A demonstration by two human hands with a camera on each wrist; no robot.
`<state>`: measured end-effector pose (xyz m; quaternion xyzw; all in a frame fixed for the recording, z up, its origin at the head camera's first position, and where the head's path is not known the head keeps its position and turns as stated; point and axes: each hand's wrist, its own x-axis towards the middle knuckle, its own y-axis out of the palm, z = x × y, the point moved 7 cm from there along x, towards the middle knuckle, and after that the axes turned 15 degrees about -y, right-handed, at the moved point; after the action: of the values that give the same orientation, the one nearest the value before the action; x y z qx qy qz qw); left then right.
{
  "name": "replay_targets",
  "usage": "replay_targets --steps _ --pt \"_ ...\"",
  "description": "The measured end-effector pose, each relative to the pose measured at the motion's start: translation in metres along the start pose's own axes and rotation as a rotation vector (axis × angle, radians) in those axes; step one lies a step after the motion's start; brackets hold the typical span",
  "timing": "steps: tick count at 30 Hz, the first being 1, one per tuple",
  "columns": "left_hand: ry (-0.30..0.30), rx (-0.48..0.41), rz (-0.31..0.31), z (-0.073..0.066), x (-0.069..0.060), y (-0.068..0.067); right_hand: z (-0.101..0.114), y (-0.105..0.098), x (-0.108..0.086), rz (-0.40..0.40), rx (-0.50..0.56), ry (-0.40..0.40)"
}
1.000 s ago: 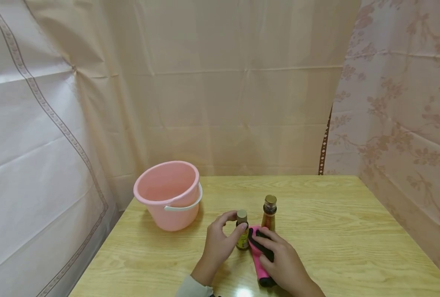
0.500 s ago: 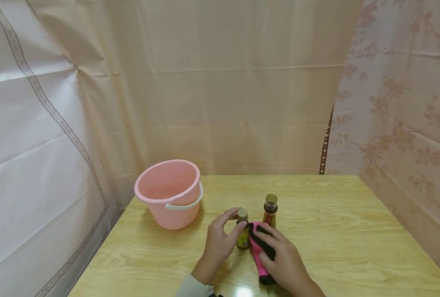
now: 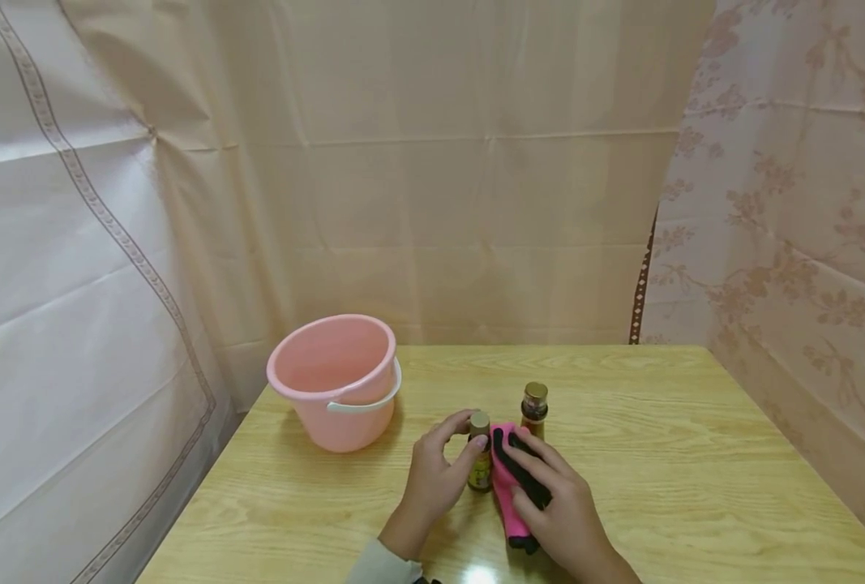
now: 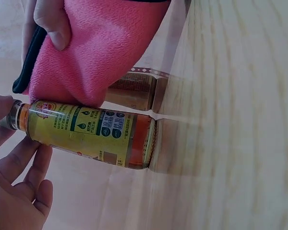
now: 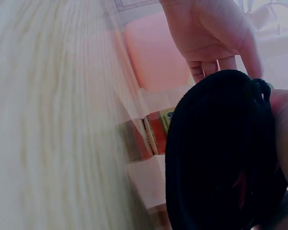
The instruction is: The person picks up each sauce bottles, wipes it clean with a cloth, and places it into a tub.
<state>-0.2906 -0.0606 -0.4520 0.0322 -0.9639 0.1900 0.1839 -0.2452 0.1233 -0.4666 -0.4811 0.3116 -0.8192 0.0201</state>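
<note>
A small glass bottle (image 3: pixel 480 472) with a gold cap and yellow label stands upright on the table. My left hand (image 3: pixel 430 474) pinches its neck between thumb and fingers, just under the cap. In my right hand (image 3: pixel 565 504) is a pink cloth with black edging (image 3: pixel 505 499). The left wrist view has the pink cloth (image 4: pixel 103 45) against the bottle's side, near the top of the label (image 4: pixel 79 124). Black fabric of the cloth (image 5: pixel 218 153) hides much of the bottle in the right wrist view. Behind the cloth stands a second gold-capped bottle (image 3: pixel 535 403), its lower part covered.
A pink bucket (image 3: pixel 340 426) with a pale handle (image 3: pixel 362 408) stands at the back left of the wooden table (image 3: pixel 665 454). Beige curtains (image 3: pixel 476 203) hang behind the table, with more fabric at both sides.
My right hand and the cloth have moved slightly up and away from me along the bottle, covering more of the second bottle. My left hand keeps its hold on the neck.
</note>
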Motion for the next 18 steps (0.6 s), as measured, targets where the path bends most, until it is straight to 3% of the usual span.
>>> replay_targets --steps 6,18 --pt "-0.008 -0.007 0.012 0.0005 0.0005 0.0016 -0.0001 -0.0004 -0.0001 0.010 -0.016 0.001" --pt "-0.001 0.001 0.016 0.0000 0.0017 0.0019 -0.0070 0.0055 -0.0024 0.125 -0.073 0.103"
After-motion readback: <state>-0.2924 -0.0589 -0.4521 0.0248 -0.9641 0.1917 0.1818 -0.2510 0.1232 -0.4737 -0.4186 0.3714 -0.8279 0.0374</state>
